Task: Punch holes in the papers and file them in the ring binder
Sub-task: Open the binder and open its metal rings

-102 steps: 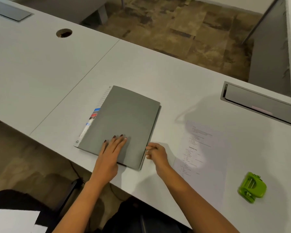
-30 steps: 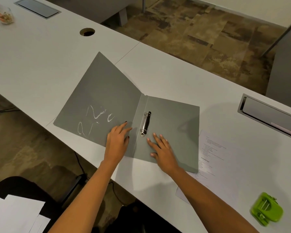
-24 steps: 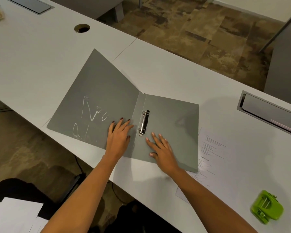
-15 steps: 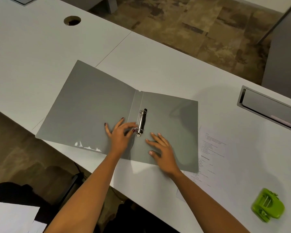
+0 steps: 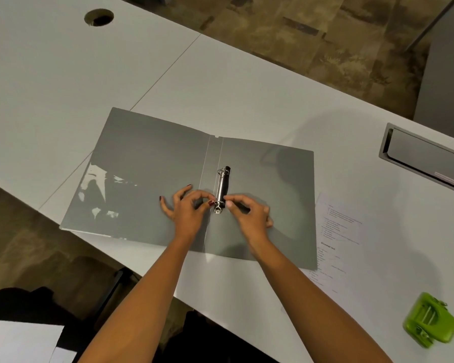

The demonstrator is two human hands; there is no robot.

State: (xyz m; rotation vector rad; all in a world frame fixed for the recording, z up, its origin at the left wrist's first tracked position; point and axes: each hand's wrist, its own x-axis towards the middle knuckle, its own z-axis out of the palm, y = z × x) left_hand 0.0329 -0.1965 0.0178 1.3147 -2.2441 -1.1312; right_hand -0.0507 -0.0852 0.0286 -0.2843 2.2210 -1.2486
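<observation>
Open binder (image 5: 147, 179) covers the desk (image 5: 247, 95) centre; both hands crowd its ring mechanism (image 5: 222, 189). Paper (image 5: 338, 231) and punch (image 5: 430, 323) occupy the right. Far desk is clear.

My right hand (image 5: 249, 216) covers the binder (image 5: 147, 184) page just right of the ring mechanism (image 5: 222, 189); my left hand (image 5: 188, 209) hides the spine fold beside it. Near ring itself: too small to tell whether it is parted. Right of the binder, the printed paper (image 5: 338, 231) has its left edge tucked under the cover, text too fine to read. Farther right, cable tray (image 5: 427, 158) cut by the frame edge. White sheets (image 5: 21, 341) below the binder, cropped at the bottom-left corner.
</observation>
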